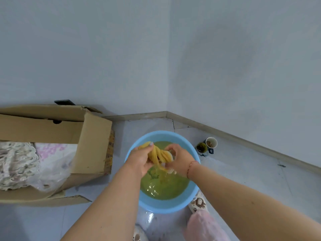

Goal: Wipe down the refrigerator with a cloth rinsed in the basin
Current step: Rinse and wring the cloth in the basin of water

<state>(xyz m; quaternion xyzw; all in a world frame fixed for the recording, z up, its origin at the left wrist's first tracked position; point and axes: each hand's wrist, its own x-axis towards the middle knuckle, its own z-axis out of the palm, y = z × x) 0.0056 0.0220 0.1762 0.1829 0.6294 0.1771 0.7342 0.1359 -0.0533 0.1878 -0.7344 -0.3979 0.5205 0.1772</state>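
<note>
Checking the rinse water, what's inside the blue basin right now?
Greenish-yellow water fills the blue basin. The yellow cloth, twisted between both hands, hangs above it. The basin's bottom is hidden by murky water.

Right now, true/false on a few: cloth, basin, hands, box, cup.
1. Both hands grip the cloth: true; left hand and right hand hold it twisted between them.
2. The basin is dry: false; greenish water sits in it.
3. The cloth is held over the basin: true.
4. The box is to the right of the basin: false; it is to the left.
5. The cup stands inside the basin: false; it stands on the floor to the right, apart from the basin.
</note>
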